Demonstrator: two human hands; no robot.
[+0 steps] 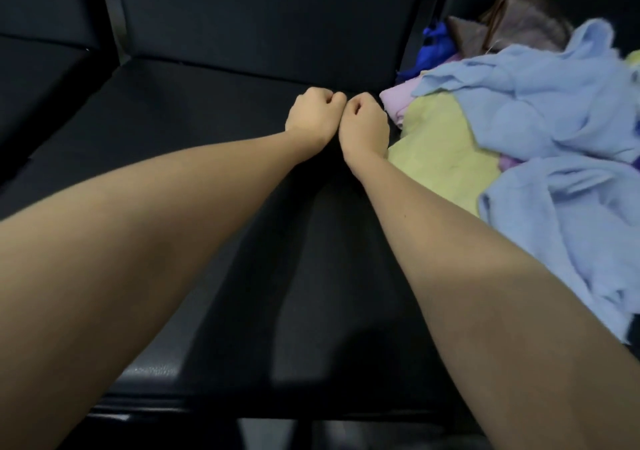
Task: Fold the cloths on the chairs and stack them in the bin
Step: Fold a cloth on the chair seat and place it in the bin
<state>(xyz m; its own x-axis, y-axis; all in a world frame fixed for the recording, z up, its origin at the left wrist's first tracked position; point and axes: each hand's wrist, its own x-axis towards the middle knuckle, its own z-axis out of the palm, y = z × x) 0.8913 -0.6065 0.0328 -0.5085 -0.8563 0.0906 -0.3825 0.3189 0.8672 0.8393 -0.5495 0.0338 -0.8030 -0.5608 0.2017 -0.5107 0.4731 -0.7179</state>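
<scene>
Black padded chairs filled our view, and the nearest chair seat stretched dark beneath our two forearms. Toward the back of that seat, close to the backrest, our left hand and our right hand sat side by side with the knuckles touching. Both were curled into fists, and we could see nothing held in either. Along and beyond the right edge of the seat the cloths lay in a loose, unfolded heap. A pale blue cloth was on top and spilled toward the front, with a yellow cloth beneath it, nearest the seat. A lilac cloth lay just beside our right hand, and a dark blue cloth and a brown cloth sat farther back. No bin showed. We judged the cloths light, soft and limp, likely to sag and cling to one another, so a pull from the middle would drag neighbours along. The better hold, we thought, was a pinch at two corners of the top blue cloth, lifting it clear before spreading it on the seat.
</scene>
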